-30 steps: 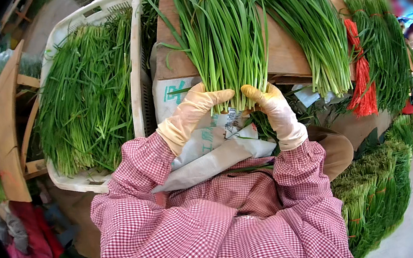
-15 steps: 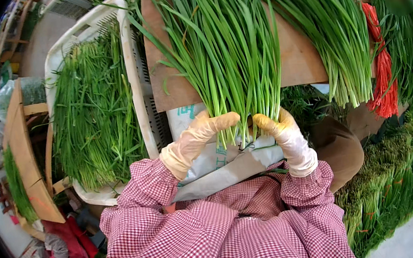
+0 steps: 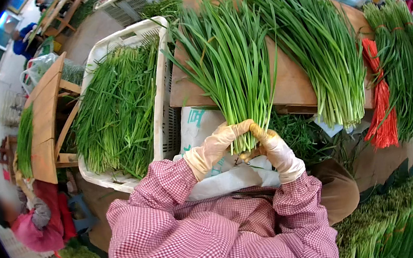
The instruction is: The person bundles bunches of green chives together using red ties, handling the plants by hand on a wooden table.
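Note:
A loose bunch of garlic chives point(image 3: 232, 68) lies over the wooden board point(image 3: 289, 84), its pale stem ends hanging past the near edge towards me. Both hands wear cream rubber gloves. My left hand point(image 3: 215, 147) is closed round the stems from the left, its thumb across the front. From the right, my right hand point(image 3: 273, 147) grips the same stem ends, and the fingertips of both nearly meet. Some fingers are hidden behind the stems. Below my hands a white sack point(image 3: 239, 178) covers my lap.
A second heap of chives point(image 3: 319, 56) rests right on the board, beside red ties point(image 3: 381, 100) and tied bundles point(image 3: 400, 56). A white plastic basket point(image 3: 161, 98) full of chives stands left. Bundled greens point(image 3: 395, 214) lie lower right. Another person point(image 3: 30, 220) sits far left at a wooden bench point(image 3: 48, 118).
My hands have drawn together round the stems, and the stem ends are gathered into a tighter cluster. The view has shifted, showing more of the room beyond the board.

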Available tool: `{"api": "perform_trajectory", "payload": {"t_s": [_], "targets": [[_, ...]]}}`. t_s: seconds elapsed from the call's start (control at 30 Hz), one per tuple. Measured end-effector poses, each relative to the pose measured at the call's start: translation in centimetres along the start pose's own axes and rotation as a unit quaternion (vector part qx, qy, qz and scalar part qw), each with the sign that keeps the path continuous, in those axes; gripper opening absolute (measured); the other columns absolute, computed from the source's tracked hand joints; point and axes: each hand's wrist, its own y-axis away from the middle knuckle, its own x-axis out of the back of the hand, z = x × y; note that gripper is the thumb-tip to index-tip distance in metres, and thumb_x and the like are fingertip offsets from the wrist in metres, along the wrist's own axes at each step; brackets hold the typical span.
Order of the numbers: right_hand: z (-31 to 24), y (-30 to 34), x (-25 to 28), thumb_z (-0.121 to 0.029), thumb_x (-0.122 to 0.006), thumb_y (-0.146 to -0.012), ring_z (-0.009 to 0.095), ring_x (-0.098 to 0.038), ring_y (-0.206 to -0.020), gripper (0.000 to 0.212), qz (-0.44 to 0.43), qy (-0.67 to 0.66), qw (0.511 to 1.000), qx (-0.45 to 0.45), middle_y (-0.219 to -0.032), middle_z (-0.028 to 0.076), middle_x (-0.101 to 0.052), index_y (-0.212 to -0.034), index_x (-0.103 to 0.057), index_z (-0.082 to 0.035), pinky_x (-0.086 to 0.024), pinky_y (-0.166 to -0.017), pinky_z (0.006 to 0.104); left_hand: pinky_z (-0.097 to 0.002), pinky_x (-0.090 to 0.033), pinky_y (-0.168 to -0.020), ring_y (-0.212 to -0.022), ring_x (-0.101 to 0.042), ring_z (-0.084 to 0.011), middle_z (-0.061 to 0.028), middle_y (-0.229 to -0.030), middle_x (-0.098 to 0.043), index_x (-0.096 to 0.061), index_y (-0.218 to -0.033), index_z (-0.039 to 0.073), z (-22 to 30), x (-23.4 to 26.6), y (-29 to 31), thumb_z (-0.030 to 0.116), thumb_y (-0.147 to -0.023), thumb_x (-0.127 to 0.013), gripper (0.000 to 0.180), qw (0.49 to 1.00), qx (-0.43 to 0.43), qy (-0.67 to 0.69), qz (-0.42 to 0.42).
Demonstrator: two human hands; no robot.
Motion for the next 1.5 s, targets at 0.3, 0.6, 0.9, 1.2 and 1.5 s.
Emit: {"api": "perform_trajectory", "payload": {"t_s": [0.3,0.6,0.9,1.2,1.5], "targets": [[3.7,-0.4,0.2,-0.056,-0.032,-0.088,0.021,-0.062,-0.065,0.060,-0.117,-0.125,0.985,0.024,-0.082,0.017,-0.063,-0.105,-0.052,-0.002,-0.052,-0.056,0.0281,-0.0277,-0.054,-0.050,-0.079,-0.062,-0.0224,-0.0155,-0.107,-0.057,-0.050,-0.114,-0.001,0.5,-0.4,-0.3,0.034,-0.084,-0.056,0.047,0.991,0.069,0.053,-0.097],[-7.4,7.4,-2.1,-0.018,-0.058,-0.084,0.013,-0.059,-0.077,0.020,0.079,0.374,0.921,-0.076,-0.084,0.008,-0.062,-0.094,-0.060,-0.001,-0.047,-0.068,0.0213,-0.0323,-0.049,-0.082,-0.090,-0.060,-0.0204,-0.0099,-0.100,-0.061,-0.053,-0.109,0.002,-1.6,-0.9,-0.8,0.007,-0.082,-0.058,0.028,0.971,0.106,0.202,-0.074],[-16.6,-9.0,-6.9,-0.024,-0.070,-0.070,0.024,-0.056,-0.086,0.032,0.159,0.817,0.450,0.323,-0.098,0.009,-0.056,-0.097,-0.062,-0.010,-0.044,-0.073,0.0353,-0.0265,-0.048,-0.075,-0.085,-0.059,-0.0150,-0.0063,-0.101,-0.061,-0.053,-0.109,0.003,-2.4,-1.0,-1.5,0.014,-0.079,-0.064,0.034,0.991,0.063,0.077,-0.089],[-21.0,-12.2,-4.2,-0.021,-0.067,-0.076,0.009,-0.049,-0.052,0.018,0.164,0.626,0.721,0.249,-0.063,0.002,-0.058,-0.082,-0.065,-0.003,-0.041,-0.050,0.0226,-0.0254,-0.047,-0.074,-0.086,-0.059,-0.0134,-0.0060,-0.099,-0.060,-0.054,-0.108,0.002,-2.1,-0.6,-1.4,0.017,-0.077,-0.067,0.037,0.985,0.070,0.087,-0.132],[-24.8,-9.0,-4.0,-0.021,-0.059,-0.085,0.012,-0.059,-0.059,0.026,0.114,0.304,0.900,0.291,-0.081,0.009,-0.065,-0.097,-0.058,0.002,-0.051,-0.057,0.0239,-0.0314,-0.048,-0.082,-0.094,-0.058,-0.0195,-0.0113,-0.111,-0.057,-0.045,-0.120,0.004,-2.9,-1.2,-1.9,0.013,-0.079,-0.064,0.046,0.974,0.034,0.149,-0.167]]}}
